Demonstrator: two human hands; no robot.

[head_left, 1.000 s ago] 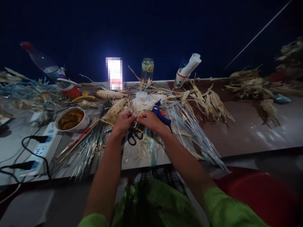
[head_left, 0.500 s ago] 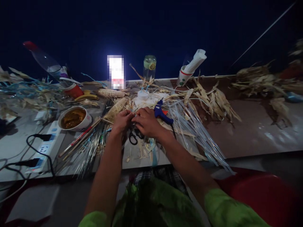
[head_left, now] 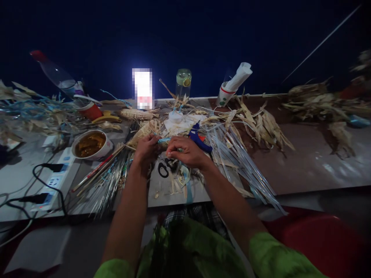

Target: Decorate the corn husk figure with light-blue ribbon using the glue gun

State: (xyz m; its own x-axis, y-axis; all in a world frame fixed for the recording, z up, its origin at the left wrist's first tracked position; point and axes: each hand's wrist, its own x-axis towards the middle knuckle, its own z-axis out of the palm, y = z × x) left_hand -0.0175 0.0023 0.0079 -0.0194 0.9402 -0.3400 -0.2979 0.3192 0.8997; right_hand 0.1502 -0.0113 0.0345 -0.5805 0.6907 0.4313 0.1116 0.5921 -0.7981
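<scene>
Sitting at nine o'clock from the hands, a white bowl (head_left: pixel 108 147) is holding brown liquid (head_left: pixel 90 143), and nearer in, at ten, a corncob (head_left: pixel 141 133) is lying behind the left hand (head_left: pixel 147 147), which is pinching a light-blue strip (head_left: pixel 165 140). The strip is stretching toward three o'clock, between both hands, and black scissor handles (head_left: pixel 159 167) are lying at six. The right hand (head_left: pixel 185 151) is curling in narrowly beside the strip, cannot tell whether gripping anything; a blue glue gun (head_left: pixel 199 139) is lying at two, clear sticks (head_left: pixel 252 173) are fanning out toward four.
</scene>
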